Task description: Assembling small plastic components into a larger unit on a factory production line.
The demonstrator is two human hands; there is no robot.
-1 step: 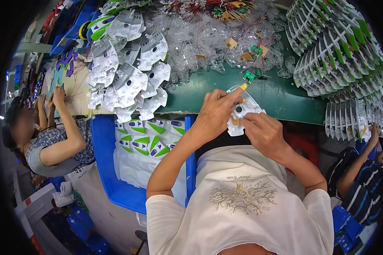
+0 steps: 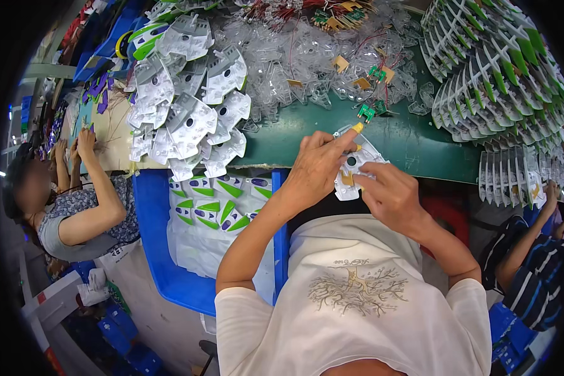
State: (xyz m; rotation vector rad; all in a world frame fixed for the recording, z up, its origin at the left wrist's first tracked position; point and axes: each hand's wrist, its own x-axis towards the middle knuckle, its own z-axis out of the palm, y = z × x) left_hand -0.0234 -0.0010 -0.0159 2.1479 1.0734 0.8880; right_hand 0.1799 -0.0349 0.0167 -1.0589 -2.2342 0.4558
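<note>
Both my hands hold one white plastic shell piece (image 2: 359, 164) with a round hole, just above the near edge of the green table (image 2: 420, 144). My left hand (image 2: 316, 168) grips its left side, and a small yellow piece (image 2: 357, 127) shows at that hand's fingertips. My right hand (image 2: 390, 195) pinches the shell's lower right edge, fingers curled over it. Much of the shell is hidden by my fingers. Small green connectors (image 2: 366, 111) with red wires lie on the table just beyond the shell.
A heap of white and grey shells (image 2: 188, 113) lies to the left, clear plastic parts (image 2: 307, 62) behind, and stacked white-green pieces (image 2: 501, 81) to the right. A blue bin (image 2: 153, 250) holds green-and-purple printed parts. A co-worker (image 2: 75, 213) sits left, another (image 2: 532, 269) right.
</note>
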